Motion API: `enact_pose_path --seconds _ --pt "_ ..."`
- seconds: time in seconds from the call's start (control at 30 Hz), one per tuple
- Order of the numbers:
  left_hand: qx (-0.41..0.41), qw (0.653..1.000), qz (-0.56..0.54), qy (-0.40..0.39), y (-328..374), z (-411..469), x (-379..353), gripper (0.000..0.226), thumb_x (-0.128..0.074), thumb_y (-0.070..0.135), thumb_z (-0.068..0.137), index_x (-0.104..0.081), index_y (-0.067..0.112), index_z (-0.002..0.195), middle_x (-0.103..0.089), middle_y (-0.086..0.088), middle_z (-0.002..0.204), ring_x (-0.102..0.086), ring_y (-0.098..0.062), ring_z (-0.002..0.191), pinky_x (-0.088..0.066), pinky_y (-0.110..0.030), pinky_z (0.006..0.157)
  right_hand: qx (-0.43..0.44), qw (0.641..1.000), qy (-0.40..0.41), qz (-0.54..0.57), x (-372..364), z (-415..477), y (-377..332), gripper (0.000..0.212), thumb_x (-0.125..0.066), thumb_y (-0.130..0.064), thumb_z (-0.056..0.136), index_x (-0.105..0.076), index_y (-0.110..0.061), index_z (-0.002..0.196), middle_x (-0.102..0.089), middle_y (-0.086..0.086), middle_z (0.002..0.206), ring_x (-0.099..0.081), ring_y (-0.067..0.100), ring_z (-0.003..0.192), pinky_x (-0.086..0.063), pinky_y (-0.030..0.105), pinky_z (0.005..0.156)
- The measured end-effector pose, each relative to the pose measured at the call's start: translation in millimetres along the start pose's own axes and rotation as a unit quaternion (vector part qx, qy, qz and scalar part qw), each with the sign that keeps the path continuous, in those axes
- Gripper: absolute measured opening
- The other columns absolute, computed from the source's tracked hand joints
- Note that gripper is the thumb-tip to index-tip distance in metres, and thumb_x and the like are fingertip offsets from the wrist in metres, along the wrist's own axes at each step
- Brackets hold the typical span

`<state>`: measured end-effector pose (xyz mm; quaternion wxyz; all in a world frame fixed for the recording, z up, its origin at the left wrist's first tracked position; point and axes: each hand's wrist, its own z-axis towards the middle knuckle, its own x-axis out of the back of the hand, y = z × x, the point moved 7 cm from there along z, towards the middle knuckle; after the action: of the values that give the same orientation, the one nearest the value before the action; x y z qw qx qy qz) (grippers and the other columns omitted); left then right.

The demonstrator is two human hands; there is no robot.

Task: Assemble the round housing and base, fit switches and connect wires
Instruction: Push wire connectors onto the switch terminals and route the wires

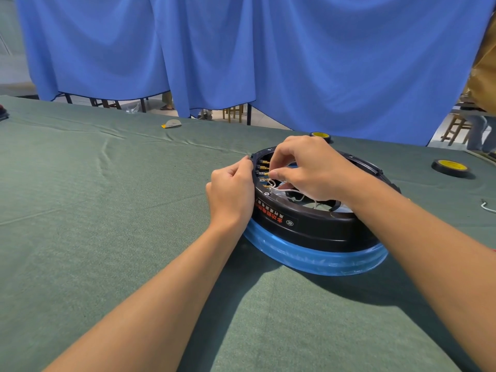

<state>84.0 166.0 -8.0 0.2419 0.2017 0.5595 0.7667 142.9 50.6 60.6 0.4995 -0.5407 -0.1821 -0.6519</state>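
A round black housing point(316, 226) with red and white lettering sits upside down on a blue film-wrapped base point(316, 257), right of centre on the table. Several brass switch terminals point(264, 167) stick out from its inner left wall. White wires point(287, 187) run across the opening. My left hand point(230, 193) grips the housing's left outer wall, thumb at the rim. My right hand point(308, 167) reaches in from above, and its thumb and forefinger pinch a wire end at one terminal. The fingertips hide the connector itself.
Green cloth point(107, 210) covers the table. Two black-and-yellow tape rolls lie behind the housing point(320, 136) and to its right point(451, 167). A loose white wire point(487, 206) lies at the right edge, a small grey-and-yellow piece point(171, 124) far back. Blue curtains point(268, 55) hang behind.
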Motion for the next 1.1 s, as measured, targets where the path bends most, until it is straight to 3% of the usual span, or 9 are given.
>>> enact_pose_path --seconds 0.13,0.27,0.47,0.6,0.7,0.9,1.1 --pt "0.001 1.0 -0.002 -0.001 -0.5 -0.1 0.3 0.049 -0.053 0.034 0.094 -0.058 -0.008 0.069 -0.055 -0.004 0.056 -0.047 -0.012 0.054 -0.038 -0.031 0.055 -0.004 1.0 0.0 -0.001 -1.0 0.4 0.3 0.012 -0.066 -0.023 0.09 -0.058 -0.026 0.082 -0.056 -0.007 0.091 -0.056 0.012 0.088 -0.05 0.03 0.081" --pt "-0.001 1.0 0.001 0.003 0.2 -0.1 1.1 0.05 -0.054 0.033 0.094 -0.055 -0.006 0.064 -0.052 0.0 0.052 -0.044 -0.009 0.05 -0.036 -0.025 0.052 -0.006 1.0 0.011 0.001 0.9 0.6 0.1 0.015 -0.066 -0.022 0.09 -0.056 -0.027 0.08 -0.058 -0.004 0.092 -0.058 0.015 0.09 -0.05 0.031 0.08" --pt "0.001 1.0 0.004 0.0 -0.4 -0.1 0.6 0.05 -0.053 0.035 0.094 -0.052 -0.003 0.061 -0.053 -0.002 0.053 -0.046 -0.012 0.054 -0.036 -0.032 0.055 -0.001 1.0 0.003 0.0 0.7 -0.7 -2.4 0.018 -0.067 -0.02 0.09 -0.055 -0.027 0.077 -0.057 -0.004 0.092 -0.058 0.015 0.089 -0.052 0.033 0.082" --pt "0.002 1.0 0.0 0.002 -0.9 0.0 0.5 0.051 -0.054 0.034 0.094 -0.052 -0.002 0.058 -0.052 0.001 0.051 -0.044 -0.008 0.048 -0.033 -0.023 0.046 0.007 1.0 0.005 -0.016 -0.4 -0.5 -3.1 0.01 -0.066 -0.021 0.091 -0.059 -0.022 0.083 -0.056 -0.004 0.093 -0.056 0.014 0.088 -0.048 0.027 0.078" --pt "0.002 1.0 0.0 0.002 -1.7 0.2 0.4 0.05 -0.054 0.034 0.094 -0.054 -0.004 0.062 -0.054 -0.001 0.054 -0.046 -0.01 0.051 -0.035 -0.024 0.048 0.017 0.999 0.002 -0.028 -0.7 -0.8 -4.6 0.009 -0.065 -0.02 0.091 -0.059 -0.021 0.085 -0.055 -0.005 0.093 -0.053 0.013 0.088 -0.042 0.022 0.075" --pt "0.004 1.0 -0.013 -0.003 -2.7 0.5 0.0 0.05 -0.055 0.033 0.095 -0.056 -0.003 0.06 -0.054 0.003 0.049 -0.045 -0.003 0.044 -0.032 -0.015 0.04 0.015 0.999 0.002 -0.029 -1.9 -0.5 -3.6 0.004 -0.063 -0.02 0.092 -0.062 -0.018 0.09 -0.055 -0.004 0.094 -0.053 0.014 0.088 -0.041 0.022 0.075" --pt "0.017 1.0 -0.001 -0.012 -0.4 -1.8 0.0 0.054 -0.054 0.033 0.096 -0.05 0.0 0.053 -0.049 0.009 0.042 -0.043 -0.001 0.041 -0.031 -0.014 0.039 0.024 0.999 0.009 -0.045 -2.0 -0.6 -5.1 0.004 -0.062 -0.02 0.093 -0.062 -0.017 0.091 -0.056 -0.003 0.096 -0.052 0.014 0.091 -0.043 0.025 0.078"
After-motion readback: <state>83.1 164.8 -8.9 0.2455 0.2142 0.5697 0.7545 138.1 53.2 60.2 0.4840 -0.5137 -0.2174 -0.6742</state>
